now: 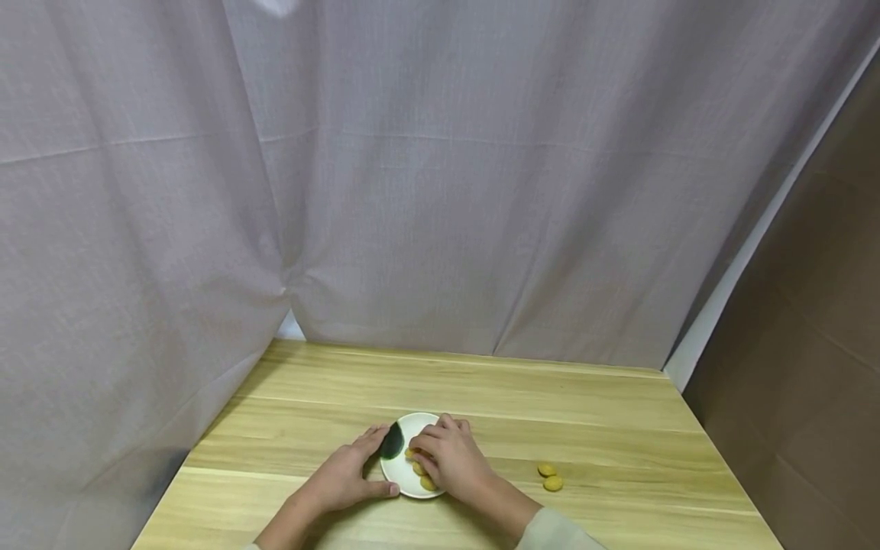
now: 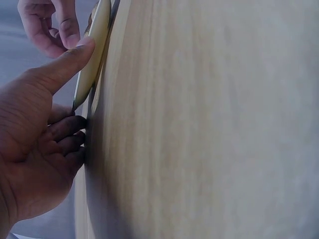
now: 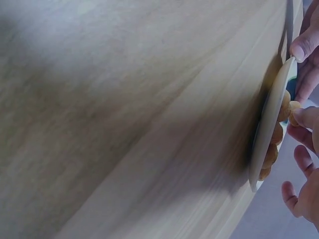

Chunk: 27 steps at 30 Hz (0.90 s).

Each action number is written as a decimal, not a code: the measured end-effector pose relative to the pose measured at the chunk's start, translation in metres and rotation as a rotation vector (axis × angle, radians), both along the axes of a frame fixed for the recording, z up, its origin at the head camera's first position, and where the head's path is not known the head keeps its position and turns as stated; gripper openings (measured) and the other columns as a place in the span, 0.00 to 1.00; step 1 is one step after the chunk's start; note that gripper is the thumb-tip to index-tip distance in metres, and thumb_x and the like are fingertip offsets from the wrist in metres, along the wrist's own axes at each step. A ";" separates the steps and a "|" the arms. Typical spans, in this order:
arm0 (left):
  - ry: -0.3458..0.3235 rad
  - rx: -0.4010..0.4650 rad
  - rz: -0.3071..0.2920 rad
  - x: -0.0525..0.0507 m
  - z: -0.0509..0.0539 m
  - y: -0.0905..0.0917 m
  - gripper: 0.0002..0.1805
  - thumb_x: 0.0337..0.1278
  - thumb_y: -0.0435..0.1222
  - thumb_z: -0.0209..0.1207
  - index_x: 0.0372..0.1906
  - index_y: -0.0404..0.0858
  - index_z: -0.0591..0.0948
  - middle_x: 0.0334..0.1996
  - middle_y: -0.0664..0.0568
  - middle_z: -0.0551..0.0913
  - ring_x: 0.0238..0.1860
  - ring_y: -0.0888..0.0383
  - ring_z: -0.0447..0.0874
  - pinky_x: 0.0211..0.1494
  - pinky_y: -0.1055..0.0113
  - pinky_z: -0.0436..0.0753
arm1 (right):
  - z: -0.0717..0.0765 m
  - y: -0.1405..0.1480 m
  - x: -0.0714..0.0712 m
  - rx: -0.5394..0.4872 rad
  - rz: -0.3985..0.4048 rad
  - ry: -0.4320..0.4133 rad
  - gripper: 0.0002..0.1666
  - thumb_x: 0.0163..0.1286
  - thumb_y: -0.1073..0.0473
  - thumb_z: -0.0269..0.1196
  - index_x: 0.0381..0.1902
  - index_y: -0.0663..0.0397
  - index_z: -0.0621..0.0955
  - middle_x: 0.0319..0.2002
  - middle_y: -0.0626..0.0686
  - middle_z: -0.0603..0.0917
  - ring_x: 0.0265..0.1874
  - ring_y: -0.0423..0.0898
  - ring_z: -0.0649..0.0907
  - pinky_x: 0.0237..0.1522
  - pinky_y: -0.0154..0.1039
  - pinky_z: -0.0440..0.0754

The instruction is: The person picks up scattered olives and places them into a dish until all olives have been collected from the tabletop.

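Note:
A small round plate (image 1: 396, 472), white with a dark green patch (image 1: 393, 441) on its left, lies on the table. My left hand (image 1: 344, 475) holds its left side, thumb at the near rim and fingers along the far-left edge. Several yellow, oval, fruit-like pieces (image 1: 428, 483) sit on the plate; their exact kind is unclear. Over its right part is my right hand (image 1: 455, 461), hiding some of them. In the right wrist view, its thumb and a finger pinch one yellow piece (image 3: 294, 117) just above the others; its other fingers are spread apart.
Two more yellow pieces (image 1: 553, 483) lie on the wooden table (image 1: 619, 428), to the right of the right forearm. Grey curtains (image 1: 440, 229) hang behind the table and along its left. A brown panel (image 1: 811, 367) stands on the right.

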<state>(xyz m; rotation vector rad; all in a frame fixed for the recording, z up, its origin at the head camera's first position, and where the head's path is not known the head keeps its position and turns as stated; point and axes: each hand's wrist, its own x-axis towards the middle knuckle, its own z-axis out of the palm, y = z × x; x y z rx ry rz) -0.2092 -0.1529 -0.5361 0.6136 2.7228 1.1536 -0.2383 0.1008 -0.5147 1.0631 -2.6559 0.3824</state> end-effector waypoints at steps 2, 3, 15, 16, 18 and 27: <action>-0.003 0.002 0.000 0.000 0.000 0.000 0.61 0.57 0.61 0.79 0.86 0.35 0.65 0.85 0.33 0.66 0.86 0.29 0.63 0.80 0.21 0.66 | 0.000 -0.002 -0.001 0.004 0.003 -0.002 0.08 0.75 0.52 0.75 0.49 0.39 0.93 0.49 0.40 0.94 0.44 0.38 0.78 0.54 0.52 0.81; -0.002 0.002 -0.001 0.000 0.000 0.000 0.61 0.57 0.61 0.79 0.86 0.35 0.65 0.85 0.33 0.66 0.86 0.29 0.62 0.80 0.20 0.66 | 0.000 -0.002 -0.001 0.007 0.005 -0.001 0.08 0.75 0.51 0.75 0.49 0.39 0.93 0.48 0.40 0.94 0.44 0.38 0.78 0.54 0.52 0.81; 0.001 -0.004 0.007 -0.003 -0.005 0.000 0.62 0.57 0.64 0.77 0.86 0.34 0.66 0.85 0.34 0.66 0.86 0.32 0.63 0.81 0.22 0.67 | -0.001 -0.006 -0.001 0.011 0.021 0.003 0.06 0.75 0.53 0.74 0.48 0.39 0.94 0.46 0.38 0.95 0.41 0.37 0.75 0.52 0.51 0.80; 0.001 -0.006 0.009 -0.004 -0.005 -0.001 0.62 0.57 0.64 0.77 0.86 0.34 0.66 0.85 0.34 0.66 0.86 0.32 0.63 0.81 0.23 0.67 | -0.002 -0.006 -0.001 0.011 0.022 0.007 0.06 0.75 0.53 0.74 0.48 0.39 0.94 0.46 0.38 0.95 0.41 0.37 0.75 0.52 0.50 0.79; -0.002 -0.008 0.011 -0.004 -0.005 -0.001 0.62 0.57 0.64 0.77 0.86 0.34 0.65 0.85 0.34 0.66 0.87 0.32 0.63 0.81 0.23 0.67 | -0.002 -0.007 -0.001 0.013 0.029 0.018 0.06 0.75 0.52 0.74 0.48 0.39 0.94 0.45 0.38 0.94 0.41 0.37 0.75 0.52 0.50 0.79; -0.015 0.002 0.006 -0.001 -0.003 -0.001 0.61 0.59 0.64 0.76 0.86 0.33 0.65 0.86 0.34 0.64 0.87 0.31 0.61 0.81 0.22 0.65 | -0.002 -0.010 -0.002 0.043 0.027 0.001 0.06 0.76 0.51 0.73 0.47 0.39 0.94 0.44 0.38 0.94 0.41 0.38 0.76 0.50 0.47 0.78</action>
